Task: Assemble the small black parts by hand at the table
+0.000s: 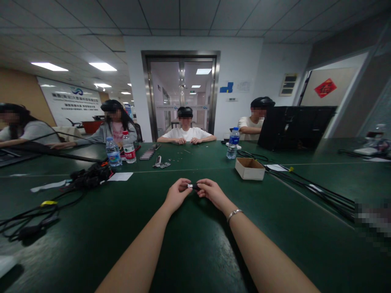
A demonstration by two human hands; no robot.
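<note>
Over the green table (pixel 195 236), both of my hands meet in front of me on one small black-and-silver cylinder (pixel 193 186). Its bright metal end lies at the fingertips of my left hand (pixel 178 194), which is pinched closed on it. My right hand (pixel 213 194) grips the dark end between thumb and fingers. The piece is held roughly level; its exact kind is too small to make out. A silver bracelet (pixel 234 215) circles my right wrist.
An open cardboard box (pixel 249 169) stands right of my hands, near a water bottle (pixel 233 143) and black cables (pixel 314 189). To the left are two bottles, a black cable bundle (pixel 90 175) and paper (pixel 121 176). Several people sit around the table; a monitor (pixel 297 127) stands right.
</note>
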